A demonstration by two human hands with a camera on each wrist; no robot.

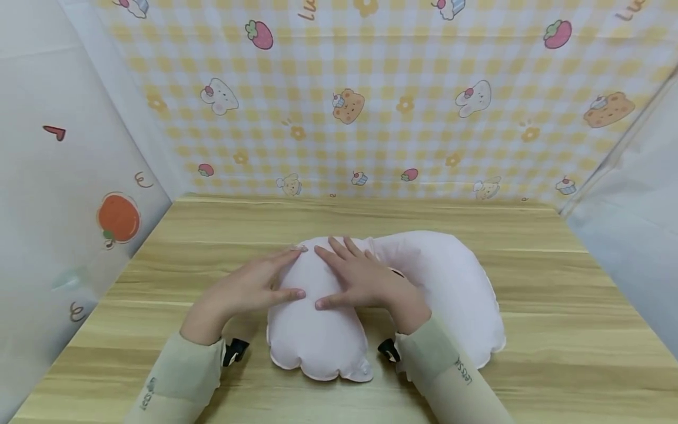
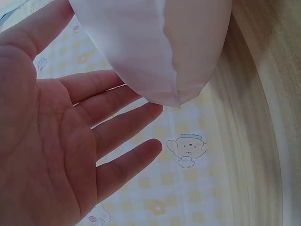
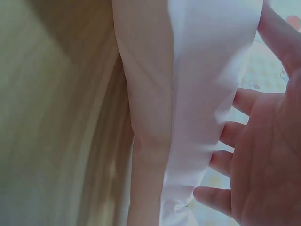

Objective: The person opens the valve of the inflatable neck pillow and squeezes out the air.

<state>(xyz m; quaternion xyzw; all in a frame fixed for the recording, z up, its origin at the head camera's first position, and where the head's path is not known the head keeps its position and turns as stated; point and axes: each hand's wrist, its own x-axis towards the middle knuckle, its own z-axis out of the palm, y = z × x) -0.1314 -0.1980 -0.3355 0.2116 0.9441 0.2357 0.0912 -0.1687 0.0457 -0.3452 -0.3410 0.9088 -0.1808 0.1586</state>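
Observation:
A pale pink, puffed-up U-shaped neck pillow [image 1: 450,282] lies on the table, its two ends toward me. My left hand [image 1: 249,287] rests at the outer side of its left arm, thumb and fingers spread. On that same arm lies my right hand [image 1: 365,281], fingers extended over the top and inner side. In the left wrist view, fingertips of the left hand [image 2: 61,127] touch the seamed pillow [image 2: 127,42]. The right wrist view has straight fingers of the right hand [image 3: 268,146] against the pillow [image 3: 202,80]. A dark mark beside the right hand is mostly hidden.
The wood-grain table [image 1: 561,330] extends around the pillow. A yellow checked cloth [image 1: 402,70] with cartoon prints hangs behind it. White sheets [image 1: 53,176] flank the left and right sides. Black wrist mounts [image 1: 235,351] sit under the sleeve cuffs.

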